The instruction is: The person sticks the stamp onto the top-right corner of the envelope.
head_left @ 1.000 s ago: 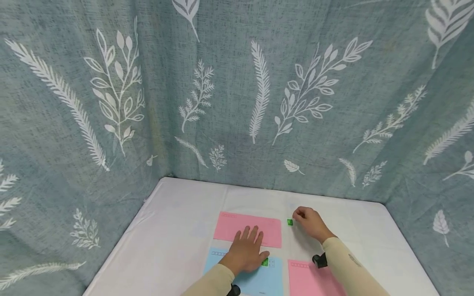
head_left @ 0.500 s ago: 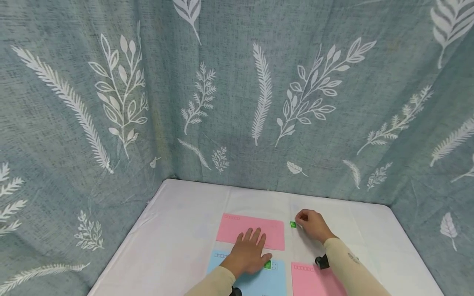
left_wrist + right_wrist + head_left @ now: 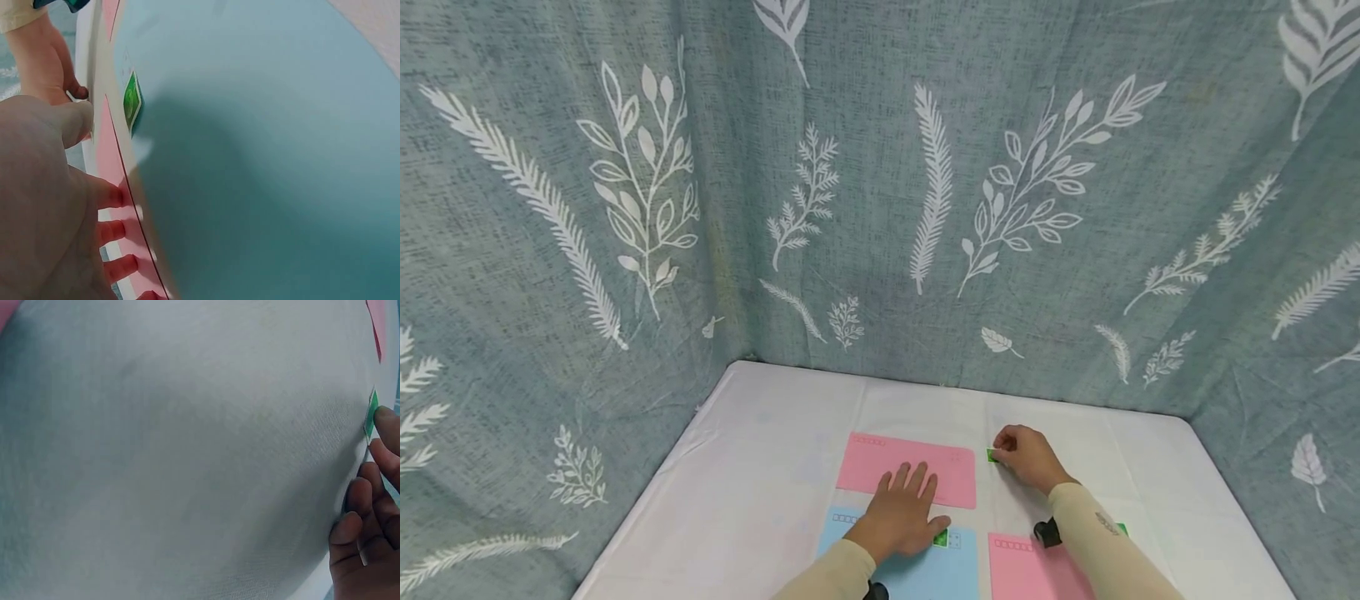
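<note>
My left hand (image 3: pixel 898 512) lies with fingers spread across the blue envelope (image 3: pixel 943 575) and the upper pink envelope (image 3: pixel 880 462). Beside its thumb, a green stamp (image 3: pixel 940 538) sits on the blue envelope; the left wrist view shows this stamp (image 3: pixel 132 102) with a pale border. Right of the upper pink envelope, my right hand (image 3: pixel 1030 458) has its fingers curled at another green stamp (image 3: pixel 992 455) on the white table. In the right wrist view, the thumb and index fingertip meet the edge of that stamp (image 3: pixel 372 417); part of it is hidden.
A second pink envelope (image 3: pixel 1011 567) lies at the front right, partly under the right forearm. Another bit of green (image 3: pixel 1122 529) shows behind that sleeve. Leaf-patterned curtains (image 3: pixel 865 208) surround the white table (image 3: pixel 700 500) at the back and sides.
My right thumb has come from beside the green stamp onto it, covering part of it. The left hand stays in place. A green corner now shows behind the right sleeve.
</note>
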A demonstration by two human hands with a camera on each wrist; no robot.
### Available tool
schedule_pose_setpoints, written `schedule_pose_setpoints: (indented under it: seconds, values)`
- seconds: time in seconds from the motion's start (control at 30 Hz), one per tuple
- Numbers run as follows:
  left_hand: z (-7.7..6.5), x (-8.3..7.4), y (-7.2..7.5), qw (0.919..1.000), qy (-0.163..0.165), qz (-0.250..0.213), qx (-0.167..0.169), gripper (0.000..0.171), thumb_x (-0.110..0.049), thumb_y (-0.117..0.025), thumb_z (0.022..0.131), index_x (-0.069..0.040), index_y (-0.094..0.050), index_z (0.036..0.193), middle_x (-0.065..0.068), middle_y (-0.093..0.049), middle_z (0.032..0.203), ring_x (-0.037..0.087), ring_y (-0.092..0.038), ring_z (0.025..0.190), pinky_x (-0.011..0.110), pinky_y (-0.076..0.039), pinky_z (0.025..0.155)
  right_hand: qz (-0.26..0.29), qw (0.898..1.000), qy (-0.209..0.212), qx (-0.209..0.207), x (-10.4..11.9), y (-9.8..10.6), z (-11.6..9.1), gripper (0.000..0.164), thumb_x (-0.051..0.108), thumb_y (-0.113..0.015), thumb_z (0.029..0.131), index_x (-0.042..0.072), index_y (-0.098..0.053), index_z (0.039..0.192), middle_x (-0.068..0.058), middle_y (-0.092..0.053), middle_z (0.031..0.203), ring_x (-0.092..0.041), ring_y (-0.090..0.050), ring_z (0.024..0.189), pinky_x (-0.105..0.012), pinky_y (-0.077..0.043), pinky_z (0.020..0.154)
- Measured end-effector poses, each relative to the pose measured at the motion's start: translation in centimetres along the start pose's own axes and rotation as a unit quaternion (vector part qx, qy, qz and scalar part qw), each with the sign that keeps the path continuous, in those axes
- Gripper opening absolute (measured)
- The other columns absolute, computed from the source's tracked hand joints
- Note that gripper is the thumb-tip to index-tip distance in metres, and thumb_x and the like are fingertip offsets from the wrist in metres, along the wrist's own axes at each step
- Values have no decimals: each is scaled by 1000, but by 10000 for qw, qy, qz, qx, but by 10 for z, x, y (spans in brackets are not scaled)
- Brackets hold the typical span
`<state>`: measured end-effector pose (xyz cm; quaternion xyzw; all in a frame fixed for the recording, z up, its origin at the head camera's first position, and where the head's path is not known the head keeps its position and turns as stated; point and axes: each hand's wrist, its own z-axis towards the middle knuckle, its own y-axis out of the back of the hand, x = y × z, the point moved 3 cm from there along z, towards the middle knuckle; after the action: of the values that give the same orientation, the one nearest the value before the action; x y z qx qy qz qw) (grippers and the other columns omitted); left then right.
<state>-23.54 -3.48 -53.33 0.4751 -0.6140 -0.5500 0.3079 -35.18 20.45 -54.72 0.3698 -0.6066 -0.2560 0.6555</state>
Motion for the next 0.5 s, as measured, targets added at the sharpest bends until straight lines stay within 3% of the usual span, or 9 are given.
schedule_pose_setpoints:
  seconds: [0.27, 0.5]
  values:
    - [-1, 2, 1, 10000, 24, -64, 17, 73, -63, -40, 102, -18, -37, 159, 3, -26, 166, 29, -23, 152, 53, -24, 118, -63, 9998, 163, -51, 0, -3, 3, 12, 14, -79, 89, 11, -67, 87, 0, -60, 82, -17, -54, 75, -37, -47, 72]
    - [-4, 2, 5, 9999, -56, -139, 85, 70, -59, -40, 103, -17, -37, 159, 4, -26, 166, 29, -23, 151, 52, -24, 118, 62, 9999, -45, -143, 1, -3, 2, 16, 12, -80, 87, 12, -64, 84, -1, -58, 77, -18, -52, 72, -36, -45, 69]
